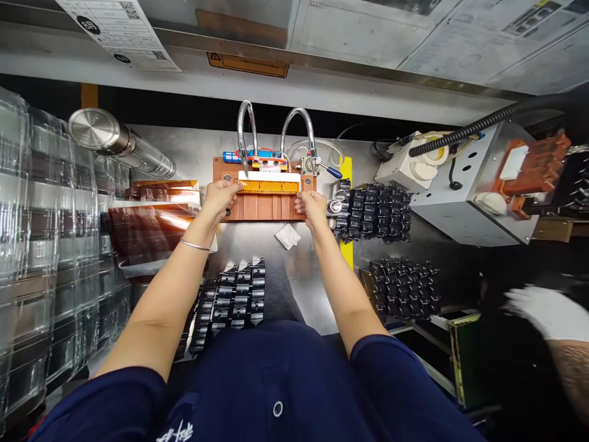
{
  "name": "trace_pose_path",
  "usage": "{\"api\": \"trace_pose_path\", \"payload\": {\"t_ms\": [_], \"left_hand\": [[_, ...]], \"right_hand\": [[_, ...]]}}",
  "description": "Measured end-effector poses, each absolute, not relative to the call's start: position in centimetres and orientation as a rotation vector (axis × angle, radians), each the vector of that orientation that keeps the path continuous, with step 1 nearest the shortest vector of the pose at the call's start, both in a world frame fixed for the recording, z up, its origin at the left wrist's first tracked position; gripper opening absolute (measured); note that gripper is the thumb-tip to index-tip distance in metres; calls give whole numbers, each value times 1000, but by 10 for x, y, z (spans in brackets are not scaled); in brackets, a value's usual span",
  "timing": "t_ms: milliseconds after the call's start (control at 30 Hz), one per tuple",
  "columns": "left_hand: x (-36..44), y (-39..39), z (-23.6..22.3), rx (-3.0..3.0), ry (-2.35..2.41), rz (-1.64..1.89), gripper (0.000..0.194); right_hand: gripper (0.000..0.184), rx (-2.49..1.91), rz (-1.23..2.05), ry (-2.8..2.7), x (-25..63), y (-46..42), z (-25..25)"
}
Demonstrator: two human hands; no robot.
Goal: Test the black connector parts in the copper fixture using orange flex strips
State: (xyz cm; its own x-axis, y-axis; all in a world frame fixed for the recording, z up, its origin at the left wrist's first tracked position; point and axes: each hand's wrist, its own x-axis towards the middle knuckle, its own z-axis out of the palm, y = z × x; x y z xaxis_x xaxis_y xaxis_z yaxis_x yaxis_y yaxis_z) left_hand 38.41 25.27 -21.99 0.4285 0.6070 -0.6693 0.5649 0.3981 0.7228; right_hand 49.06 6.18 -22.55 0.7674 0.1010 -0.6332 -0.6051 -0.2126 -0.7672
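An orange strip with a row of dark marks spans the top of a reddish-brown fixture block. My left hand pinches the strip's left end, fingers closed. At the opposite end, my right hand has thumb and fingers closed on the strip's edge. Just behind the strip runs a white bar on the fixture. Two bent metal hoses, a left hose and a right hose, arch down over the fixture. A folded white wipe lies in front of the block.
Black part racks stand right, lower right and lower left. Brown film sheets, a steel flask and stacked clear trays crowd the left. A grey machine box stands right. Another person's white-gloved hand shows at lower right.
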Motion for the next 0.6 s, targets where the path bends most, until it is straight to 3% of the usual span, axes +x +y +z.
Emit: {"api": "trace_pose_path", "payload": {"t_ms": [300,467,600], "left_hand": [[382,256,-219,1290,1204,50,28],[380,264,-214,1177,1156,-98,15],[377,267,-215,1149,1116,-103,14]], "right_hand": [[24,-1706,757,427,494,61,-222],[26,-1840,973,304,500,37,-218],[20,-2143,610,-76,527,32,-206]]}}
